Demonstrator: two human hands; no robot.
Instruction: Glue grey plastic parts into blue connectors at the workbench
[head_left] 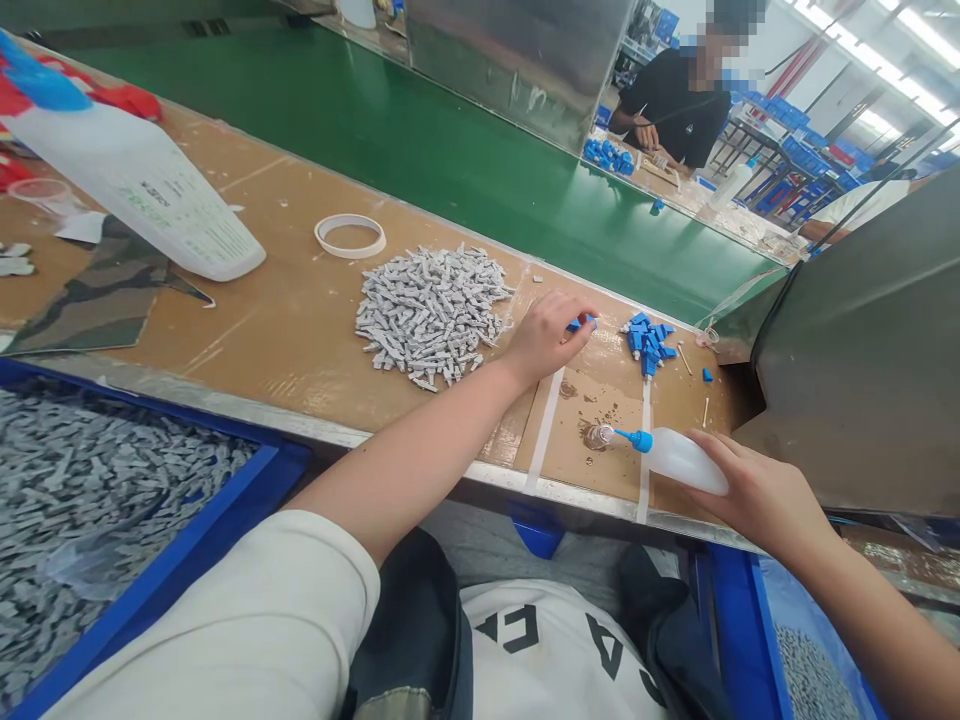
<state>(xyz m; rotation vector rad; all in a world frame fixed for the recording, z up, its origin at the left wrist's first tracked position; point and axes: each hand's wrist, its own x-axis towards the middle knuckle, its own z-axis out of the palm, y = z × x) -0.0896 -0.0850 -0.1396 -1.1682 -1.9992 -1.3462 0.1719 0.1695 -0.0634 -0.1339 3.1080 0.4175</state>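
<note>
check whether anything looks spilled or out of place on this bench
Probably a spill: dark spots mark the brown surface near the nozzle of the white bottle, perhaps drips. One loose blue piece also lies apart from the blue pile.

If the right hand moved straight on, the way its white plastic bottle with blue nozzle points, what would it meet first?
Probably the small, clear, rounded object just past the bottle's blue nozzle; depth is unclear, so they may already be touching.
</note>
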